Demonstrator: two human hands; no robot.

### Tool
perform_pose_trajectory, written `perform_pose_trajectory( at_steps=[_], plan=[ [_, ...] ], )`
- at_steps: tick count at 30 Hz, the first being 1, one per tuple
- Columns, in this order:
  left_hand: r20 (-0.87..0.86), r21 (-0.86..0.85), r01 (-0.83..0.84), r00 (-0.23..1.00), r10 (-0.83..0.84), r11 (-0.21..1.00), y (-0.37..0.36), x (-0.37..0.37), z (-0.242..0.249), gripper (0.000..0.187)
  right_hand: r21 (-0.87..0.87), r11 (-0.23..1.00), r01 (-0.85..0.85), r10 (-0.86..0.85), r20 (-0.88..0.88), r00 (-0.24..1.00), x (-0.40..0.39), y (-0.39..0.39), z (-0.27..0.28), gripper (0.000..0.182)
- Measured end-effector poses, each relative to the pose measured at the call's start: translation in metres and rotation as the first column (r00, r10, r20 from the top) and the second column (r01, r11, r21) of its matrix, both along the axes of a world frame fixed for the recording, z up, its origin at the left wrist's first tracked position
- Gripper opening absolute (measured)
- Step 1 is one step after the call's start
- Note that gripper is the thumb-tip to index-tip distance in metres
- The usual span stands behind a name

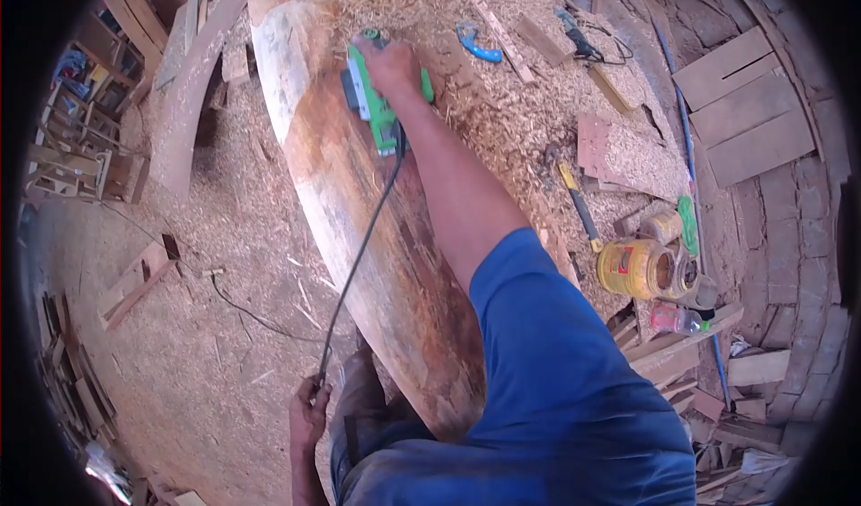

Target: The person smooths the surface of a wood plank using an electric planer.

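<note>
My right hand (392, 65) is wrapped round the top of a green electric planer (386, 121), which rests on a long, thick wooden slab (395, 264). The slab has a pale left edge and a rough reddish-brown face. From the planer's rear a black power cord (359, 259) runs down along the slab. Lower left, beside my leg, my left hand (310, 407) grips that cord between its closed fingers. The planer's underside is hidden against the wood.
Wood shavings cover the ground. To the right lie a blue-handled tool (477, 43), a green power tool (574, 35), a yellow-and-black handled tool (581, 206), a yellow jar (628, 268) and a bottle (679, 320). A curved plank (184, 121) and a wooden piece (139, 282) are on the left.
</note>
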State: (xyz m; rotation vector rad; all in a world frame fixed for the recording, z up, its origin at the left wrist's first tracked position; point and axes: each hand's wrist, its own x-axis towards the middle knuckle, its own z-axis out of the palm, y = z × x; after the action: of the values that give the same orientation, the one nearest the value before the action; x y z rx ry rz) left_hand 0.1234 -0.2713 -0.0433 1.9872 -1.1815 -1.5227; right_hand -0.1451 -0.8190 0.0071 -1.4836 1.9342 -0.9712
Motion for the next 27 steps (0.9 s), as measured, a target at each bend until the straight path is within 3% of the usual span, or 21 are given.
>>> perform_pose_trajectory(
  at_steps=[3, 6, 9, 13, 15, 18, 19, 21, 23, 25, 27],
  plan=[
    [-0.042, 0.032, -0.035, 0.998, 0.036, 0.999, 0.018, 0.008, -0.012, 0.038, 0.035, 0.999, -0.010, 0.008, 0.053, 0.999, -0.006, 0.039, 0.012, 0.075],
    [0.080, 0.039, 0.079, 0.993, -0.082, 0.996, 0.062, 0.029, -0.039, 0.037, 0.059, 0.998, 0.015, -0.017, 0.029, 0.999, -0.024, 0.117, -0.003, 0.066],
    [0.056, 0.081, 0.177, 0.982, -0.182, 0.981, 0.116, 0.059, -0.084, 0.032, 0.087, 0.996, 0.012, -0.014, 0.029, 0.999, -0.051, 0.261, 0.011, 0.057],
    [0.033, 0.050, 0.332, 0.942, -0.334, 0.942, 0.165, 0.067, -0.102, 0.027, 0.145, 0.988, 0.050, -0.042, -0.056, 0.998, -0.089, 0.482, 0.030, 0.056],
    [0.016, 0.117, 0.414, 0.908, -0.418, 0.903, 0.179, 0.057, -0.099, 0.026, 0.161, 0.987, 0.026, -0.043, 0.102, 0.994, -0.107, 0.587, 0.039, 0.071],
    [-0.045, 0.056, 0.494, 0.870, -0.492, 0.868, 0.208, 0.052, -0.115, 0.037, 0.270, 0.956, 0.110, -0.102, -0.043, 0.994, -0.127, 0.737, 0.043, 0.070],
    [-0.053, 0.070, 0.549, 0.836, -0.546, 0.833, 0.216, 0.045, -0.114, 0.038, 0.348, 0.929, 0.129, -0.103, -0.092, 0.990, -0.132, 0.785, 0.044, 0.070],
    [-0.063, 0.090, 0.646, 0.763, -0.643, 0.758, 0.226, 0.022, -0.106, 0.040, 0.304, 0.936, 0.180, -0.178, -0.036, 0.983, -0.137, 0.876, 0.047, 0.067],
    [-0.076, 0.008, 0.738, 0.673, -0.735, 0.675, 0.241, -0.004, -0.078, 0.048, 0.287, 0.936, 0.204, -0.186, -0.087, 0.979, -0.140, 0.957, 0.048, 0.069],
    [-0.027, -0.043, 0.838, 0.543, -0.839, 0.544, 0.257, -0.029, -0.051, 0.050, 0.398, 0.888, 0.233, -0.229, -0.057, 0.972, -0.144, 1.031, 0.045, 0.067],
    [-0.007, -0.042, 0.869, 0.493, -0.870, 0.493, 0.281, -0.041, -0.056, 0.050, 0.531, 0.816, 0.230, -0.260, -0.020, 0.965, -0.147, 1.087, 0.050, 0.066]
  ],
)
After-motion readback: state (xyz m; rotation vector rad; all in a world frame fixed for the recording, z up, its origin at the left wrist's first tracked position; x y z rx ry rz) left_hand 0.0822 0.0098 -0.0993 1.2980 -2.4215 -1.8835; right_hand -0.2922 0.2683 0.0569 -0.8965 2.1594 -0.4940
